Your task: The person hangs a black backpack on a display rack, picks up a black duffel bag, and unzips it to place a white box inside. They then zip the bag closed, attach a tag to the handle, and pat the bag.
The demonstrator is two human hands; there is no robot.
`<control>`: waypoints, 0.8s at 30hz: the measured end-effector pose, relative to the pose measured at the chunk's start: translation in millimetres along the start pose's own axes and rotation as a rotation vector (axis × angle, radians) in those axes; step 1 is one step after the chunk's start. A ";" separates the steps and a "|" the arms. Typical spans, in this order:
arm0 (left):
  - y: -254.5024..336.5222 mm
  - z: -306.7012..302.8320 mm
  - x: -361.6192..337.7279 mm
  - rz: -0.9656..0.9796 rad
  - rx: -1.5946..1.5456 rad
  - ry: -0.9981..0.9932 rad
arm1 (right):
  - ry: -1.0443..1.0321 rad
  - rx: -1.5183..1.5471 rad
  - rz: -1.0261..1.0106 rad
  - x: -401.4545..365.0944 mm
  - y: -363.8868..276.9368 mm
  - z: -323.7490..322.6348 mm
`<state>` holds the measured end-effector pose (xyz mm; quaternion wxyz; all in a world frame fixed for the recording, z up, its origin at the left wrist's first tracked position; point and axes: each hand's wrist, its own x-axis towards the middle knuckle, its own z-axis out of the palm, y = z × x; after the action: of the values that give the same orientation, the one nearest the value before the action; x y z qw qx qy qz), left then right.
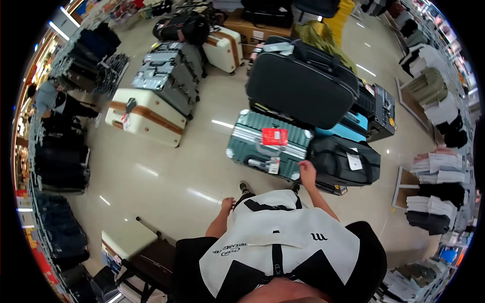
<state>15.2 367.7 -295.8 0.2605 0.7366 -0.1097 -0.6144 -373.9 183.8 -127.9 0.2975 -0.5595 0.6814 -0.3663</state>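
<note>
My right hand is at the near right corner of a green ribbed suitcase, its fingers bent; whether it touches the case I cannot tell. A red tag and a white label are on that suitcase, near its handle. Right of the hand lies a black bag with a white tag. My left hand hangs beside my white and black top, fingers curled, and what it holds, if anything, is too small to name. Behind the green case leans a large black suitcase.
Cream suitcases and grey suitcases stand at the left. A cream case is at the lower left. Clothes racks line both sides, with folded clothes at the right. Another person is at the far left.
</note>
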 end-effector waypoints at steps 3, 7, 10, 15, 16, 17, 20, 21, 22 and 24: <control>-33.7 -70.2 -9.2 -0.061 0.087 0.080 | -0.463 -0.255 -0.063 -7.6 11.9 94.6; -73.0 -105.0 -22.3 -0.083 -0.026 0.044 | -0.520 -0.638 -0.075 -12.7 55.0 188.3; -87.1 -94.1 -31.6 0.240 0.220 0.103 | -0.746 -0.773 0.120 13.2 82.3 233.0; -86.9 -92.4 -21.5 0.202 0.031 0.155 | -1.119 -1.030 -0.109 16.6 64.2 244.0; -84.4 -97.9 -18.6 0.192 0.011 0.159 | -1.099 -1.202 -0.292 10.8 70.5 248.5; -79.7 -104.0 -16.5 0.187 -0.003 0.165 | -1.093 -1.195 -0.226 15.8 78.6 254.9; -61.4 -123.3 -11.0 0.170 -0.030 0.180 | -1.057 -1.163 -0.013 39.1 106.9 264.7; -58.0 -130.2 -4.4 0.165 -0.036 0.181 | -1.053 -1.178 0.029 36.0 78.4 262.5; -54.6 -137.6 3.1 0.160 -0.038 0.185 | -1.049 -1.193 0.072 33.9 49.5 259.2; -42.1 -154.1 20.6 0.160 -0.042 0.188 | -1.099 -1.204 0.155 40.7 42.5 267.0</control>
<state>161.4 431.6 -318.2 0.3331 0.7744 -0.1301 -0.5219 -187.4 104.0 -311.2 0.2622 -0.6744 0.5549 0.4105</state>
